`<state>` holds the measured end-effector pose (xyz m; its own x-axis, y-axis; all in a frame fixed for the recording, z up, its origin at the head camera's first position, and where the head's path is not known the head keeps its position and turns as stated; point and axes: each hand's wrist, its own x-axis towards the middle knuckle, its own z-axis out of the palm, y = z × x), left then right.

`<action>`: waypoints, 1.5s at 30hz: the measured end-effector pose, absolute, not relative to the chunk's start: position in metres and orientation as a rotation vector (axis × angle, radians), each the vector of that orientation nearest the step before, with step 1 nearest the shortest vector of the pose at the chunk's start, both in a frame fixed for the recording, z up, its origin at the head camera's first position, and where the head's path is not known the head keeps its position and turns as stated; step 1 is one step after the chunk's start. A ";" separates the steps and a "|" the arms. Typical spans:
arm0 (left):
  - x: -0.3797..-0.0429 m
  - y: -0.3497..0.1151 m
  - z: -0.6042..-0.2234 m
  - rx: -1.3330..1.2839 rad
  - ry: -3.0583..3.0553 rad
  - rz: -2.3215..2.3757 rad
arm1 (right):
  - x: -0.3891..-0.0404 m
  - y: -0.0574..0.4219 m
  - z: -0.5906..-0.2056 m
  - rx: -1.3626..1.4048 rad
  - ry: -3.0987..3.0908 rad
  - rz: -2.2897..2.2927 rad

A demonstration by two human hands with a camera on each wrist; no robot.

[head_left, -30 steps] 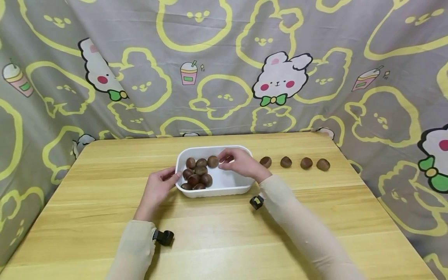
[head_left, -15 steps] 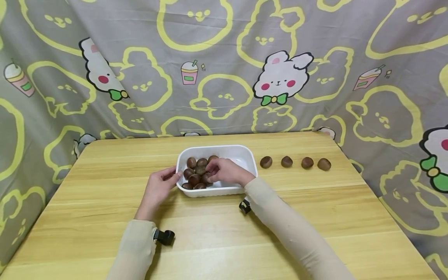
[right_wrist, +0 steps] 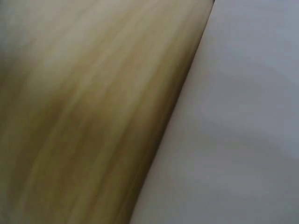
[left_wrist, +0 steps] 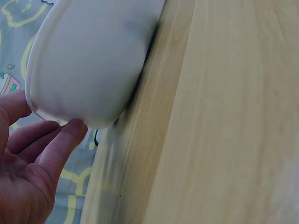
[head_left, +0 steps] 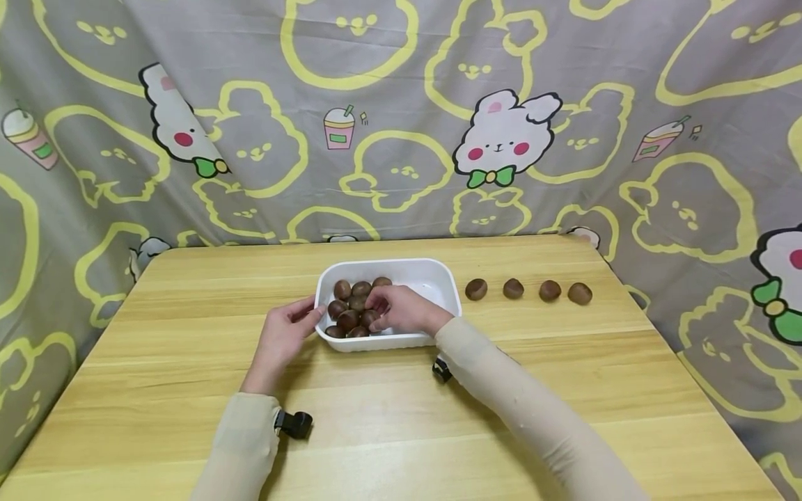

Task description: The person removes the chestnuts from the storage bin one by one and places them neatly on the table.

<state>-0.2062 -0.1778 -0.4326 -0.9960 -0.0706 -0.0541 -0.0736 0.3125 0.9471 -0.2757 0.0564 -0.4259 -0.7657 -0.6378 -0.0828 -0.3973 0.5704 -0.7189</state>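
A white plastic tray (head_left: 438, 278) stands on the table with several brown chestnuts (head_left: 347, 320) gathered in its left half. My left hand (head_left: 285, 337) holds the tray's left end, thumb over the rim. In the left wrist view, the fingers (left_wrist: 70, 133) touch the outer wall of that end. Reaching over the right side of the tray, my right hand (head_left: 404, 309) has its thumb and fingertips around a chestnut (head_left: 370, 318) at the right edge of the pile. The right wrist view shows the tray wall (right_wrist: 233, 116) close up, without the hand.
To the right of the tray, several chestnuts (head_left: 513, 289) lie spaced out in a row on the wooden table (head_left: 376, 424). A grey curtain (head_left: 401, 104) with cartoon prints hangs behind the table and along its sides.
My right hand has moved left and slightly nearer to me inside the tray, onto the chestnut at the pile's edge. The left hand and the tray have stayed put.
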 end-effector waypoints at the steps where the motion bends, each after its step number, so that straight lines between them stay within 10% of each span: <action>1: -0.206 -0.178 -0.433 -0.139 2.537 1.845 | -0.275 0.056 -0.426 -0.850 2.482 -0.993; 45: -0.206 -0.179 -0.433 -0.142 2.540 1.837 | -0.278 0.104 -0.397 -0.854 2.545 -1.164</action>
<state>-0.2059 -0.1786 -0.4327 -0.9959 -0.0713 -0.0556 -0.0752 0.3106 0.9476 -0.2781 0.1044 -0.3967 -0.8083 -0.5872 0.0435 -0.4169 0.5186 -0.7464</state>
